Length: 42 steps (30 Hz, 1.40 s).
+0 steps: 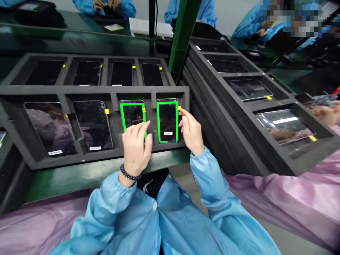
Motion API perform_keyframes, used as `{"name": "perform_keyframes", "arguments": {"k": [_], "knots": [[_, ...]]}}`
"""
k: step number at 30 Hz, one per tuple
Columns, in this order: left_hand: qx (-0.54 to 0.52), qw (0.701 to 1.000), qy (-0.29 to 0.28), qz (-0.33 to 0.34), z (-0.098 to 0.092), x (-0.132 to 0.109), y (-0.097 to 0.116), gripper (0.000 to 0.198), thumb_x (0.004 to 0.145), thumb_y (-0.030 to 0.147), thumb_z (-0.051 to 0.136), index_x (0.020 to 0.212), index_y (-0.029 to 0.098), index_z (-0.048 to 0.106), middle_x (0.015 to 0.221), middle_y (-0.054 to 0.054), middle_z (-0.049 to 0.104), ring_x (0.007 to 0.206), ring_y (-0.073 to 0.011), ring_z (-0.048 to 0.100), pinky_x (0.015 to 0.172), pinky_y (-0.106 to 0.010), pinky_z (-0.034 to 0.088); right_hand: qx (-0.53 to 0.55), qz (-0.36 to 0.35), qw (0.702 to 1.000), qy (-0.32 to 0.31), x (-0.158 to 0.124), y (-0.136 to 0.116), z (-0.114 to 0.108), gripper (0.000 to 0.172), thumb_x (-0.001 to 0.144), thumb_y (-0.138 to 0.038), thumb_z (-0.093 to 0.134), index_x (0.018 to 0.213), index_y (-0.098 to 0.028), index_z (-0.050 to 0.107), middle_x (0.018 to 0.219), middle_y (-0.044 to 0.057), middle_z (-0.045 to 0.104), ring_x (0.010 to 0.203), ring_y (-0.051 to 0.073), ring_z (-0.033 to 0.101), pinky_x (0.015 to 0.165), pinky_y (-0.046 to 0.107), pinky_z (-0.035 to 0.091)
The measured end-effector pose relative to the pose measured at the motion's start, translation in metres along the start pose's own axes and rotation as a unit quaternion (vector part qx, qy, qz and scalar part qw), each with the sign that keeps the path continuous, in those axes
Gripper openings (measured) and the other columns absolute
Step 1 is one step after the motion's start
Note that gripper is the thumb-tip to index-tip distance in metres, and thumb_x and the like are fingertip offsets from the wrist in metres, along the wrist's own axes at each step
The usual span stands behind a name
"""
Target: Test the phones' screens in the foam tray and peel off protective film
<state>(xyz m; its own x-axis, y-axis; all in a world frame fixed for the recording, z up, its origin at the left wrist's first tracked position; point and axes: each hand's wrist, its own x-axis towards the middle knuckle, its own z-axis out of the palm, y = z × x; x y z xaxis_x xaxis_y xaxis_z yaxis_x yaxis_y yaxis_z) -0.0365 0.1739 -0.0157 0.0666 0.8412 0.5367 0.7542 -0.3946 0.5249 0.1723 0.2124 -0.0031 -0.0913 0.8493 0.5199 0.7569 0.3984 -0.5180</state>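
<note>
We have the left hand (pixel 136 143) loosely open over a green-bordered phone (pixel 132 113), covering its lower part; contact unclear. Right hand (pixel 191 131) half curled, index fingertip by the yellow tab (pixel 179 108) of the second green-bordered phone (pixel 167 120), near the tray's (pixel 90 157) right edge; we can't tell if it pinches. Two dark phones (pixel 92 124) sit toward the tray's left edge.

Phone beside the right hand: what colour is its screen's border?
The border is bright green, clearest in head view.
</note>
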Motion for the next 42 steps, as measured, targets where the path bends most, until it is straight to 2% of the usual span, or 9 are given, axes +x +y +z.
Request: {"name": "perform_keyframes", "arguments": {"k": [6,12,16,21,25,28,31,38,42], "knots": [[0.064,0.991,0.109,-0.04,-0.055,-0.052,-0.06,0.036,0.097,0.03,0.05,0.129,0.019,0.062,0.121,-0.015,0.067,0.118,-0.0297,0.059,0.105,-0.046,0.041,-0.004,0.03,0.999,0.043,-0.034,-0.005,-0.017,0.04,0.105,-0.029,0.037,0.138,-0.021,0.057,0.127,0.013,0.066,0.106,0.024,0.067,0.097,0.043,0.056],[0.183,0.983,-0.02,-0.015,-0.062,-0.082,-0.105,0.038,0.087,0.041,0.07,0.12,0.023,0.065,0.116,-0.014,0.07,0.113,-0.0334,0.06,0.097,-0.048,0.041,-0.109,0.099,0.988,0.047,-0.058,0.024,0.004,0.053,0.104,-0.032,0.035,0.154,-0.014,0.037,0.146,0.021,0.053,0.135,0.032,0.052,0.109,0.054,0.046],[0.209,0.978,-0.007,0.027,-0.065,-0.091,-0.118,0.028,0.09,0.036,0.067,0.116,0.025,0.068,0.111,-0.01,0.075,0.101,-0.03,0.065,0.09,-0.045,0.039,-0.052,0.097,0.994,0.006,-0.07,0.025,0.009,0.053,0.106,-0.031,0.028,0.157,-0.018,0.033,0.151,0.015,0.052,0.136,0.027,0.054,0.109,0.046,0.049],[0.153,0.986,0.016,0.059,-0.097,-0.138,-0.115,0.032,0.082,0.035,0.071,0.114,0.035,0.07,0.1,-0.004,0.078,0.081,-0.0275,0.069,0.078,-0.043,0.046,-0.087,0.139,0.986,0.016,-0.12,-0.01,-0.02,0.053,0.104,-0.037,0.041,0.155,-0.022,0.037,0.138,0.016,0.06,0.126,0.031,0.058,0.101,0.051,0.052],[0.089,0.994,-0.048,0.031,-0.115,-0.165,-0.104,0.04,0.079,0.036,0.069,0.119,0.043,0.068,0.091,-0.001,0.077,0.071,-0.028,0.07,0.071,-0.044,0.049,-0.071,0.156,0.985,-0.016,-0.149,-0.035,-0.037,0.042,0.102,-0.03,0.043,0.141,-0.027,0.057,0.122,0.011,0.062,0.113,0.029,0.059,0.094,0.048,0.053],[0.079,0.995,-0.053,0.034,-0.114,-0.167,-0.099,0.053,0.072,0.037,0.071,0.125,0.045,0.066,0.085,-0.002,0.076,0.066,-0.0295,0.068,0.067,-0.045,0.049,-0.079,0.12,0.989,-0.036,-0.153,-0.037,-0.041,0.042,0.1,-0.029,0.045,0.138,-0.028,0.061,0.116,0.01,0.06,0.107,0.028,0.058,0.092,0.047,0.052],[0.095,0.995,-0.013,0.039,-0.108,-0.167,-0.1,0.056,0.066,0.041,0.069,0.121,0.044,0.068,0.078,-0.003,0.073,0.063,-0.0309,0.065,0.067,-0.046,0.047,-0.076,0.045,0.994,-0.066,-0.149,-0.028,-0.047,0.044,0.101,-0.038,0.041,0.139,-0.034,0.061,0.134,0.008,0.056,0.119,0.031,0.053,0.103,0.054,0.047],[0.141,0.987,0.072,0.04,-0.093,-0.176,-0.112,0.041,0.07,0.048,0.053,0.099,0.031,0.077,0.064,-0.006,0.066,0.057,-0.0259,0.056,0.071,-0.044,0.042,-0.03,-0.18,0.951,-0.251,-0.125,-0.01,-0.048,0.039,0.103,-0.045,0.038,0.113,-0.038,0.075,0.146,-0.002,0.057,0.127,0.025,0.052,0.123,0.056,0.028],[0.144,0.983,0.083,0.076,-0.09,-0.177,-0.121,0.039,0.069,0.046,0.053,0.095,0.03,0.077,0.059,-0.006,0.063,0.057,-0.0254,0.053,0.067,-0.041,0.037,-0.025,-0.199,0.944,-0.263,-0.115,0.0,-0.056,0.04,0.104,-0.043,0.038,0.103,-0.035,0.077,0.142,-0.003,0.063,0.125,0.023,0.055,0.121,0.055,0.033]]}}
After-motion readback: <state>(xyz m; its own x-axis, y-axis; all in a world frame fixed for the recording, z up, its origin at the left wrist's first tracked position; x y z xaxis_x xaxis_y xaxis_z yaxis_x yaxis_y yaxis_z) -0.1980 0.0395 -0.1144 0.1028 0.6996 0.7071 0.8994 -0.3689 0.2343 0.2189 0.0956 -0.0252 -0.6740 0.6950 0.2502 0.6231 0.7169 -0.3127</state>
